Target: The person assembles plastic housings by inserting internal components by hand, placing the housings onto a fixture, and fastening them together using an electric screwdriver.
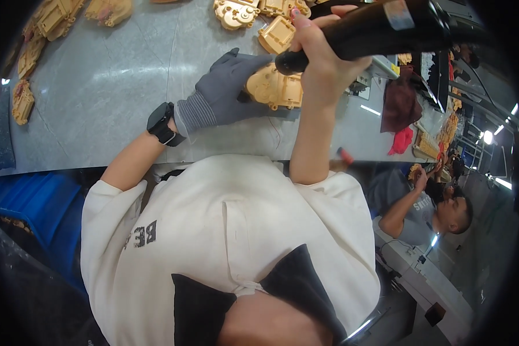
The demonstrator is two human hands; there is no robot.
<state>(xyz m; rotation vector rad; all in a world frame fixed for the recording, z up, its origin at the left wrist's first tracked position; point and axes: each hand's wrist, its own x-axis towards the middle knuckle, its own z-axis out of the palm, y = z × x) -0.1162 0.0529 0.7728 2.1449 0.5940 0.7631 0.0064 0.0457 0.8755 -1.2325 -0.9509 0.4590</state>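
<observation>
My left hand (232, 81), in a grey knit glove, is closed around a yellow moulded plastic part (263, 87) just above the table. The part has a rounded end and a boxy side with a recess. My bare right hand (323, 55) is closed round a black cylindrical tool (380, 36), its narrow end pointing down-left at the part's upper edge. Whether that end touches the part I cannot tell. Just behind the part lies another yellow part (278, 34), with a rounded yellow casing (235, 14) to its left.
On the grey table (115, 75), several yellow parts (23, 101) lie along the left side. A dark red cloth (402, 98) and a bright red cloth (400, 140) hang at the right. A blue bin (40, 213) stands below left. Another person (415, 202) works at the right.
</observation>
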